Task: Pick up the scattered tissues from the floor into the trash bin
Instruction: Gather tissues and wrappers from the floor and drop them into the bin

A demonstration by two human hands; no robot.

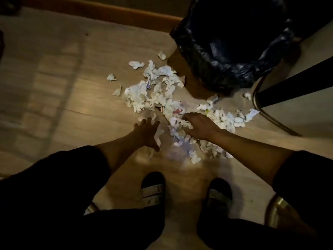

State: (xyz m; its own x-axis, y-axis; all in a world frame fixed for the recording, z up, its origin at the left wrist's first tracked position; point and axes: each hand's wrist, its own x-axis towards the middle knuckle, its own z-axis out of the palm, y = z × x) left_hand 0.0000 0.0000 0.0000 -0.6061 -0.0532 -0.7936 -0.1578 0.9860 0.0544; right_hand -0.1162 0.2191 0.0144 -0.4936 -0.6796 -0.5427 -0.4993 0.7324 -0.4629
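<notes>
Several crumpled white tissues (158, 91) lie scattered over the wooden floor (72, 98) in a loose pile that runs from the middle to the right. The trash bin (232, 69), lined with a black plastic bag, stands at the upper right, just behind the pile. My left hand (146, 131) is spread flat, fingers apart, at the pile's near left edge, touching a tissue strip. My right hand (200, 126) lies palm down on the pile with its fingers curled into the tissues.
A black chair leg (295, 85) on a curved metal base (277, 121) stands at the right, close to the bin. My two feet in sandals (153, 190) are planted below the pile. A wooden skirting board (100, 13) runs along the top.
</notes>
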